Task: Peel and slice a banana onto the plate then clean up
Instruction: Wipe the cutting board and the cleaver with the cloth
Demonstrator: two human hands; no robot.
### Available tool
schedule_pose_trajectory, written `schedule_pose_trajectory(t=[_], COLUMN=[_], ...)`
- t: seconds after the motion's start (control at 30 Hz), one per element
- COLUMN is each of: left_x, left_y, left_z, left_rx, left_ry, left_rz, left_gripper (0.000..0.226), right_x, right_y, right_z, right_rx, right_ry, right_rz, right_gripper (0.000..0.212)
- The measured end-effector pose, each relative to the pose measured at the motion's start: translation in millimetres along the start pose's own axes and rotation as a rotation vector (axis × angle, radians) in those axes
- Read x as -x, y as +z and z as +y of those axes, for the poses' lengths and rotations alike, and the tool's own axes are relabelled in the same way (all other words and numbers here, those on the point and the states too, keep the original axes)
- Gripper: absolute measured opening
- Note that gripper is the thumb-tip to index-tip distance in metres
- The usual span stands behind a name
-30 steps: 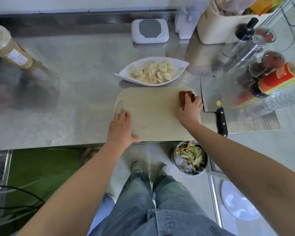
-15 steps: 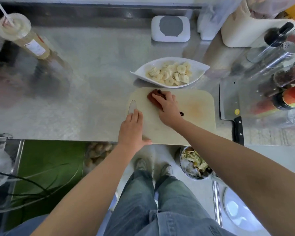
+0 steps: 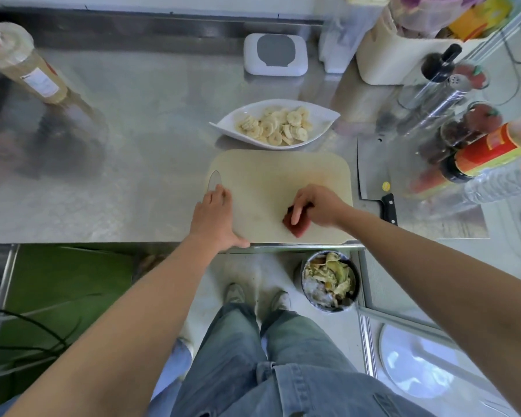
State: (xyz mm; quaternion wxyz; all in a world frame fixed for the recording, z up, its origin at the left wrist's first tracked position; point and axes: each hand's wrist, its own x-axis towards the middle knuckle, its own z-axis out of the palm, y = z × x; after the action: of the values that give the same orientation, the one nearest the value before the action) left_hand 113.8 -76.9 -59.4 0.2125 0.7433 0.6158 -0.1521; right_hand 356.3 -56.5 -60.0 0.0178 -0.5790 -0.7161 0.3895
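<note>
left hand (image 3: 212, 216) flat on cutting board (image 3: 271, 176), fingers (image 3: 220, 195) straight, right hand (image 3: 316, 204) fingers apparently gripping red cloth (image 3: 294, 225)

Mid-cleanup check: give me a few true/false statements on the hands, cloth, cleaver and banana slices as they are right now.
1. The banana slices lie on the white plate. True.
2. The right hand holds the cleaver. False: it holds a red cloth on the cutting board; the cleaver lies beside the board.
3. The left hand rests flat on the board's left end. True.
4. The bin of peels stands on the counter. False: it stands on the floor.
</note>
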Motion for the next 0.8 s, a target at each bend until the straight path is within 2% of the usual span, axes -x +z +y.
schedule_pose_trajectory(t=[0.07,0.13,0.23,0.33,0.37,0.43,0.47,0.5,0.57,0.67,0.73,0.8], left_x=[6,10,11,7,6,6,6,6,6,4,6,7], left_y=[7,17,24,24,24,23,23,23,24,26,27,24], left_z=[14,30,38,37,38,40,41,42,43,45,46,46], left_rx=[-0.087,-0.123,-0.137,-0.116,-0.12,-0.135,-0.136,-0.133,-0.133,-0.159,-0.169,-0.15], left_ry=[0.021,0.106,0.125,0.121,0.117,0.109,0.106,0.105,0.1,0.084,0.087,0.091], left_rz=[0.064,0.111,0.133,0.118,0.114,0.114,0.116,0.118,0.12,0.121,0.125,0.119], left_gripper=[0.126,0.112,0.086,0.079,0.077,0.078,0.08,0.082,0.082,0.081,0.081,0.081], right_x=[1,6,22,43,47,46,42,39,35,48,61,69], right_y=[4,17,27,10,3,-9,-12,-14,-8,12,20,17], right_z=[-6,-8,1,17,21,31,36,41,47,45,40,33], right_rx=[0.036,0.086,0.065,-0.003,-0.081,-0.18,-0.148,-0.095,-0.023,-0.046,-0.094,-0.27], right_ry=[-0.053,-0.112,-0.147,-0.029,0.02,0.07,0.096,0.137,0.197,0.133,0.088,0.139], right_rz=[0.163,0.2,0.112,-0.091,-0.056,0.234,0.381,0.45,0.405,0.345,0.278,0.168], right_gripper=[0.049,0.048,0.048,0.044,0.045,0.051,0.054,0.056,0.06,0.058,0.053,0.053])
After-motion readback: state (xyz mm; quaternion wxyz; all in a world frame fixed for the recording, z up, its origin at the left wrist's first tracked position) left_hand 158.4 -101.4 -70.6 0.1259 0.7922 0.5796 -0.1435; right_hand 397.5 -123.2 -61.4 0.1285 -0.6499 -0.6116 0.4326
